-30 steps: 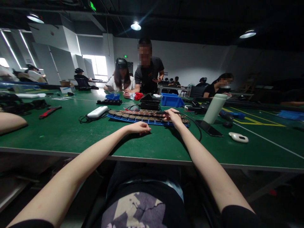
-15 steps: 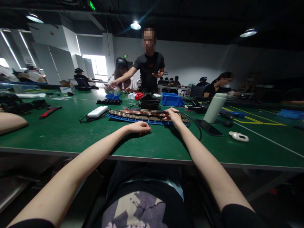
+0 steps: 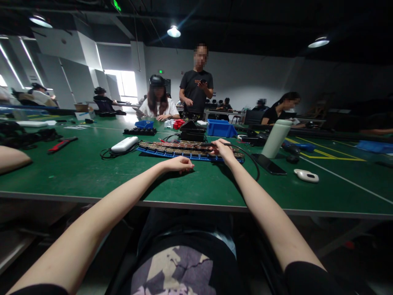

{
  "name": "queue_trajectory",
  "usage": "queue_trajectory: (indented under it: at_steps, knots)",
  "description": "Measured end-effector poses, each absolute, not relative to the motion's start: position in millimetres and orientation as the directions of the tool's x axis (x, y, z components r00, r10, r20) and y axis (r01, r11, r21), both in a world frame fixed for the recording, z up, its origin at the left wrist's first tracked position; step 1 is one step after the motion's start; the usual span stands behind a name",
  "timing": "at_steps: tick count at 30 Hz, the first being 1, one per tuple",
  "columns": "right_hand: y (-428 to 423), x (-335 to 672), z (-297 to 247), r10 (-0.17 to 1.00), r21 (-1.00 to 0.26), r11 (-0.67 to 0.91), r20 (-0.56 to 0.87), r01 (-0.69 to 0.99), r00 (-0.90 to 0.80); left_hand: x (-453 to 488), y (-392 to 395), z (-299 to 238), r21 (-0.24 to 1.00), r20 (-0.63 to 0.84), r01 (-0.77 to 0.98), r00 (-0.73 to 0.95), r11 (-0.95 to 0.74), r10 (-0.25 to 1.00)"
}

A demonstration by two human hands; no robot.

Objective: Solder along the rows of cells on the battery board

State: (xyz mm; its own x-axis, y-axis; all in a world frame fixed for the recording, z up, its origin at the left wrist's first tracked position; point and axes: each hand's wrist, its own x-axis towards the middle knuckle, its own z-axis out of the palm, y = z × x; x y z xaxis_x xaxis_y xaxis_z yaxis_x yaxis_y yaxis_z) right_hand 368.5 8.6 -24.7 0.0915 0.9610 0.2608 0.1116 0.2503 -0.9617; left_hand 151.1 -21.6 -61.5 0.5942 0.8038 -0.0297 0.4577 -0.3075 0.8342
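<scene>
My left hand (image 3: 179, 164) rests palm down on the green table (image 3: 76, 172), fingers curled loosely together, holding nothing I can see. My right hand (image 3: 222, 149) reaches to the long blue tray (image 3: 172, 152) filled with rows of small parts and grips a thin dark tool (image 3: 215, 144) with a black cable (image 3: 253, 162) trailing off to the right. A black box (image 3: 192, 133) stands just behind the tray.
A white power bank (image 3: 124, 144) lies left of the tray. A pale bottle (image 3: 276, 139), a dark phone (image 3: 269, 164) and a white oval device (image 3: 306, 175) sit on the right. Blue bin (image 3: 221, 129), red pliers (image 3: 61, 144). Across the table one person sits and another stands (image 3: 195, 92). An arm (image 3: 10, 157) rests at left.
My hands have stayed in place. The standing person across the table has straightened up, pulled the outstretched arm back and now holds a phone up. The view shifted slightly.
</scene>
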Motion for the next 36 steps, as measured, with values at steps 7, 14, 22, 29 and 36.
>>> queue_trajectory:
  at_steps: [7, 14, 22, 29, 36]
  knots:
    - [7.8, 367.9, -24.7, 0.958, -0.961, 0.248, 0.262, 0.123, 0.114, 151.2, -22.8, -60.5, 0.831, -0.032, 0.465, 0.588, -0.305, 0.808]
    - [10.7, 369.7, -27.0, 0.956, -0.959, 0.251, 0.267, 0.135, 0.119, 151.6, -24.5, -59.4, 0.829, -0.031, 0.466, 0.59, -0.309, 0.807]
    - [7.3, 369.0, -24.4, 0.961, -0.962, 0.225, 0.245, 0.154, 0.128, 151.4, -24.3, -59.6, 0.831, -0.028, 0.46, 0.594, -0.311, 0.804]
    - [8.1, 369.9, -24.3, 0.963, -0.962, 0.228, 0.246, 0.151, 0.111, 151.6, -24.9, -58.2, 0.823, -0.037, 0.475, 0.594, -0.313, 0.804]
    - [6.9, 369.3, -23.9, 0.966, -0.965, 0.216, 0.233, 0.146, 0.113, 151.7, -24.4, -59.7, 0.836, -0.027, 0.453, 0.6, -0.311, 0.799]
